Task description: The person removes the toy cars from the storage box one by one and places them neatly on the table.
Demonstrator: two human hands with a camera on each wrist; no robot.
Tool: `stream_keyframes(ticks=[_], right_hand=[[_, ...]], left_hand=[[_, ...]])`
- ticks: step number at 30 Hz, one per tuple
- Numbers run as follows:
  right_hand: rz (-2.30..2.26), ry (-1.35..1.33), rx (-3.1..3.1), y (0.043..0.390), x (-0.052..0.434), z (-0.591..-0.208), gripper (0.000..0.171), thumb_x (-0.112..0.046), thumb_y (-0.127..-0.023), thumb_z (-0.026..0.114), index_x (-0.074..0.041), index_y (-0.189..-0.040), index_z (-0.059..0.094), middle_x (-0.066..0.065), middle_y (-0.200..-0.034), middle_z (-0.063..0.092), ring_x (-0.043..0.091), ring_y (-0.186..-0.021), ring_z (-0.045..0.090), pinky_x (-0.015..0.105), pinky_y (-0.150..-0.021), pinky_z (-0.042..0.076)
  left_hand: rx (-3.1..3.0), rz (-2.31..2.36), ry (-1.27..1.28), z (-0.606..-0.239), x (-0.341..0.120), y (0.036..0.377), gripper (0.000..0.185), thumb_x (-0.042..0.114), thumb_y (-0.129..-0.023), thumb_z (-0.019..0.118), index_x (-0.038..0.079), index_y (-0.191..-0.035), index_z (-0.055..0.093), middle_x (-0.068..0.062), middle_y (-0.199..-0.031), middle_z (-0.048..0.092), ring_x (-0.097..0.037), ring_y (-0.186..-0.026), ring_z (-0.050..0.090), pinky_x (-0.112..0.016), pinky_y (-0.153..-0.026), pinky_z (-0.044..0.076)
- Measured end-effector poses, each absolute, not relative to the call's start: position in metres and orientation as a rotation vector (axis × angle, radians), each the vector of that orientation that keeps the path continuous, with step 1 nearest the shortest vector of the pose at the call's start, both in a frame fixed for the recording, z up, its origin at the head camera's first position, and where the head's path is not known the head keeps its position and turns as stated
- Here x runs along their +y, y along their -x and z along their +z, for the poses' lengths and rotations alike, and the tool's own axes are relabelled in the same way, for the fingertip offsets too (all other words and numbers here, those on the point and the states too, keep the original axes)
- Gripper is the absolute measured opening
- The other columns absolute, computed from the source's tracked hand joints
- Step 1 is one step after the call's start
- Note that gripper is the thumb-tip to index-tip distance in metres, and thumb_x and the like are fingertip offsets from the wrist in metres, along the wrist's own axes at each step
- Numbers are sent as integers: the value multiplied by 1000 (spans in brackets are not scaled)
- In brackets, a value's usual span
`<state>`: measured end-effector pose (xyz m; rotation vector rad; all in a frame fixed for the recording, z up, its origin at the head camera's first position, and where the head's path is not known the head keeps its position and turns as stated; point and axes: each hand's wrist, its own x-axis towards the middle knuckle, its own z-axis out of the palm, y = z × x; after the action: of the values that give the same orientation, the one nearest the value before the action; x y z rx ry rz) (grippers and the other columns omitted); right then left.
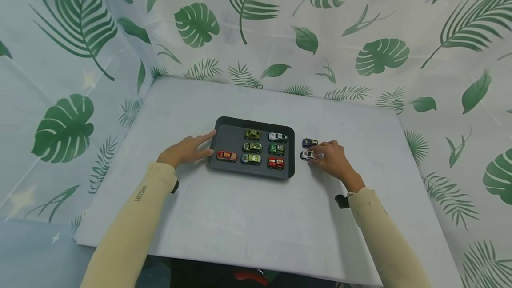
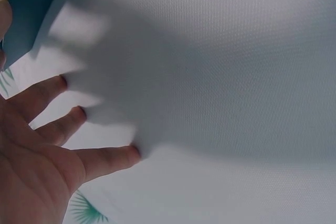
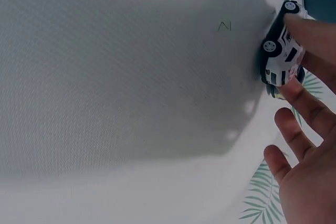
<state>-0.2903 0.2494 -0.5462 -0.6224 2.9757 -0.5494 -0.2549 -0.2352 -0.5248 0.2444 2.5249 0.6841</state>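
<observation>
A dark grey tray [image 1: 229, 136] holds several toy cars. My left hand [image 1: 185, 150] is at its left end, thumb and index finger touching the rim. In the left wrist view the other fingers [image 2: 107, 162] spread over the white tabletop. To the right of the tray, my right hand [image 1: 334, 159] pinches a white toy car [image 3: 283, 51] with dark markings between thumb and fingers. Its wheels face the camera's side in the right wrist view. A dark blue toy car [image 1: 310, 142] sits just behind the white one, partly covered by it in the right wrist view.
In the tray, an orange-red car [image 1: 226, 156] is alone at the left. A column of green cars [image 1: 252, 147] stands mid-tray; white, green and red cars [image 1: 276, 163] line the right. Leaf-print cloth [image 1: 264, 34] hangs behind the white table [image 1: 248, 217].
</observation>
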Motion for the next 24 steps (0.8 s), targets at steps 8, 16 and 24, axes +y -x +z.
stream_keyframes(ticks=[8, 16, 24], right_hand=[[-566, 603, 3071, 291, 245, -532, 50, -28, -93, 86, -1, -133, 72, 30, -132, 64, 54, -131, 46, 75, -109, 25], [-490, 746, 3145, 302, 222, -515, 57, -31, -89, 89, -9, -138, 71, 23, -140, 61, 54, -135, 44, 79, -118, 10], [-415, 902, 3155, 312, 190, -502, 55, -37, -89, 88, -14, -137, 73, 15, -138, 62, 51, -136, 43, 81, -117, 9]], left_hand=[[2525, 681, -242, -527, -239, 257, 75, 46, -113, 55, 29, -174, 15, -24, -174, 23, -51, -158, 18, -71, -124, 20], [2522, 681, -235, -530, -239, 258, 76, 46, -112, 56, 31, -174, 15, -23, -174, 24, -49, -159, 19, -69, -124, 21], [2523, 685, -251, -529, -238, 259, 75, 45, -113, 56, 30, -174, 15, -21, -174, 25, -48, -159, 21, -68, -124, 22]])
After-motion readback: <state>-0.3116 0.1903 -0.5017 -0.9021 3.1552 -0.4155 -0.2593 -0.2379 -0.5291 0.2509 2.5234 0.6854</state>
